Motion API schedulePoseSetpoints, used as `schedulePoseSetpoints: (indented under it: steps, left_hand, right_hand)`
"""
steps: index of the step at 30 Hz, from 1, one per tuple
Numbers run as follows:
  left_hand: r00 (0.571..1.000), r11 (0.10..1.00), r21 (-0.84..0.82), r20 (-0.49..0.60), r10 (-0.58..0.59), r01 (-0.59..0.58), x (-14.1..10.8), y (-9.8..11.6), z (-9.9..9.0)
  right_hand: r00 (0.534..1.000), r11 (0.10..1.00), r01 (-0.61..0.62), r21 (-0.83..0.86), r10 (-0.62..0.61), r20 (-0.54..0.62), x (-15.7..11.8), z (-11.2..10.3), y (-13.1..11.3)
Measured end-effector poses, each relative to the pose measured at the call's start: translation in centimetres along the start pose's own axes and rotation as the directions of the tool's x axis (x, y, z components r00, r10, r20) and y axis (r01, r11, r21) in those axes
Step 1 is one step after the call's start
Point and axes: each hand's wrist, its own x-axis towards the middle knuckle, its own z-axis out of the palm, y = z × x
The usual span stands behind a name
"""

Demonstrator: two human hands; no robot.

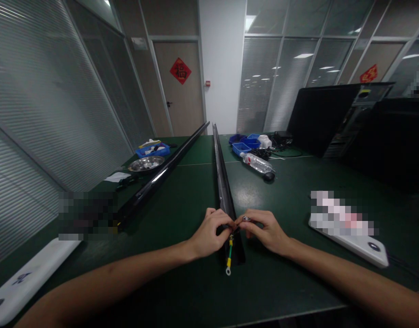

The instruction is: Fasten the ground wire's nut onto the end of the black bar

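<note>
A long black metal channel [222, 180] runs away from me along the green table, its near end between my hands. My left hand [209, 232] is closed over this end from the left, thumb and index finger pinched on something small that the fingers hide. From the right, my right hand [264, 230] meets it with its fingertips pinched too, and what they hold is hidden. A shiny metal piece [246, 218] shows at the right fingers, perhaps a ring. Below the fingertips, a short green-and-yellow wire [230, 253] lies in the channel, its ring terminal [227, 271] toward me.
A second long black rail [161, 175] lies to the left. Beyond it are a metal bowl [146, 164] and a blue tray [153, 150]. Blue bins [241, 148] and a plastic bottle [257, 163] lie back right. White devices [360, 243] flank my arms; a black computer [320, 118] stands at right.
</note>
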Motion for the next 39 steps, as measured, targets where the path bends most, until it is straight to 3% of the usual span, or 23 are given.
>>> schedulePoseSetpoints:
  steps: [17,39]
  left_hand:
    - [0.999,0.999,-0.029,-0.034,0.011,-0.012,-0.11,-0.09,0.11]
    - [1.0,1.0,-0.014,-0.008,0.001,-0.001,-0.15,-0.18,0.04]
  right_hand:
    - [0.993,0.995,-0.076,0.065,0.081,-0.09,-0.31,0.27,0.62]
    - [0.998,0.997,-0.045,0.056,0.048,-0.049,-0.16,0.24,0.46]
